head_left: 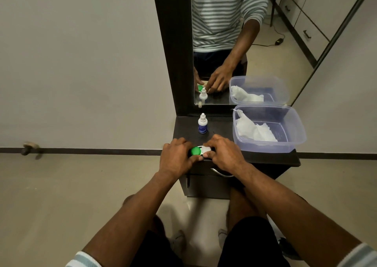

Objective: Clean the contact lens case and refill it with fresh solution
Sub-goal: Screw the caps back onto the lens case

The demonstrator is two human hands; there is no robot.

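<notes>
Lens case sits at the worktop front edge, nearest you from the solution bottle. Your left hand curls fingers round the green-capped end, right hand pinches the white cap. Hold the green side firm and twist only the white cap, keeping the case flat so nothing spills. Right of the bottle, the clear tub holds a crumpled white tissue; bottle stays capped; case contents hidden.
</notes>
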